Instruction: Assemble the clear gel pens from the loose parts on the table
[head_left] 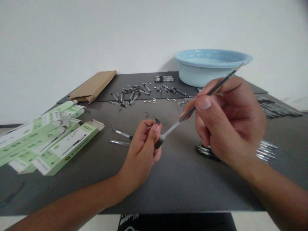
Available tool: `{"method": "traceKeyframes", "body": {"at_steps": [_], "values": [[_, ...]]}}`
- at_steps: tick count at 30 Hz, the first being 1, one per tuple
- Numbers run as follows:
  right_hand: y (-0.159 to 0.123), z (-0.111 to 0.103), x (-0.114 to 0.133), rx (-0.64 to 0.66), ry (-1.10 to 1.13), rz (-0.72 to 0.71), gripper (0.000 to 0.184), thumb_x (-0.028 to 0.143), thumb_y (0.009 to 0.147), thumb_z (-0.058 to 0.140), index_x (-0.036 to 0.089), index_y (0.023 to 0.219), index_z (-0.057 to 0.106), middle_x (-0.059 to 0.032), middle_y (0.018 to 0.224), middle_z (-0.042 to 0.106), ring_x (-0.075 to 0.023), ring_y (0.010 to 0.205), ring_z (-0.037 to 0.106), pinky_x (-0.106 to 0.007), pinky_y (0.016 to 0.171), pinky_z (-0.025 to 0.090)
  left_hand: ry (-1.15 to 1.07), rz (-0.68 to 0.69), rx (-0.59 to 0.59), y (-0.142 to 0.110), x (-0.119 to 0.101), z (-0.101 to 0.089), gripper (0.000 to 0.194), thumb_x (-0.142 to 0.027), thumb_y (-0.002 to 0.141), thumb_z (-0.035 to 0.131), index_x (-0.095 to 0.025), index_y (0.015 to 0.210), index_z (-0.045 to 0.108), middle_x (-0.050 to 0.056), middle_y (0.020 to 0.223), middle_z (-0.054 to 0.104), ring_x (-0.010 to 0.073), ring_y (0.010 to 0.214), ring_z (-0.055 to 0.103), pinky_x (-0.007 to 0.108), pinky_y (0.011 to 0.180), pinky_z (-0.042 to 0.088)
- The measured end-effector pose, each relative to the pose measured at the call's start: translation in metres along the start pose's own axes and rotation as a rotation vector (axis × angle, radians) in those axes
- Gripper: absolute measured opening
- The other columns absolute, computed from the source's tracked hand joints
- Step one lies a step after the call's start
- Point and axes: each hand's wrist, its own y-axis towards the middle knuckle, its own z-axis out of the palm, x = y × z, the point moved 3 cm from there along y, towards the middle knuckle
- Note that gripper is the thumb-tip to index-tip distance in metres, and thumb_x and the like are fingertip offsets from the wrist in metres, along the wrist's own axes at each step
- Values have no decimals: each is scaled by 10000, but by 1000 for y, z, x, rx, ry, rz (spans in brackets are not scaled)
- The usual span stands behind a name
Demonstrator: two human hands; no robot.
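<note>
l. hand (pixel 144 144): fingers curled, thumb pressed toward the forefinger, gripping a black end piece (pixel 158 143); a small dark part (pixel 157 121) shows at the fingertips, exact type can't be told. r. hand (pixel 223 118): thumb & forefinger pinched on a thin pen refill (pixel 189 113), other fingers bent under. refill is tilted, upper end to the r., lower end pale & running down to the black end piece at the l. hand; whether it sits inside or only touches can't be told. both hands are above the worktop (pixel 180 186), near its middle.

l. of the l. hand, just beside it: two pens (pixel 121 133), partly hidden by the fingers. under & beside the r. wrist: a row of pens (pixel 266 150), partly covered by the hand. farther r.: a stack of thin sticks (pixel 276 107), lying side by side.

l. side: green & white boxes (pixel 69 147), overlapping, some flaps up. behind them, a brown paper packet (pixel 93 86), near end gaping. mid-back: loose pen parts (pixel 131 97), scattered, w/ small tips (pixel 154 102) nearby. back, near the blue basin (pixel 202 70): a pen bundle (pixel 164 79), laid flat. basin stands upright, r. of centre, before a pale wall (pixel 134 32).
</note>
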Motion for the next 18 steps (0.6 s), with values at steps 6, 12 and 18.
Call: {"method": "traceKeyframes", "body": {"at_steps": [6,12,18], "values": [[2,-1,2,26,-22,-2,94,282,1024,703,292,985,618,-10,933,745,-148,694,716,-273,549,541,-1,-4,8,1,3,1,272,-465,1072,615,-225,975,530,-103,690,456,30,423,327,89,346,295],[2,-3,5,191,-253,54,120,354,1021,701,297,998,598,13,890,744,-98,515,561,-278,432,394,45,-9,-5,3,4,0,283,-480,1049,638,-229,984,523,-96,712,490,36,418,346,113,346,284],[-3,4,0,385,-412,-47,107,361,943,792,255,948,776,13,785,765,-89,457,497,-279,434,385,50,-14,-28,2,-3,0,279,-495,1041,643,-235,1039,542,-115,664,441,38,391,332,129,351,289]]}}
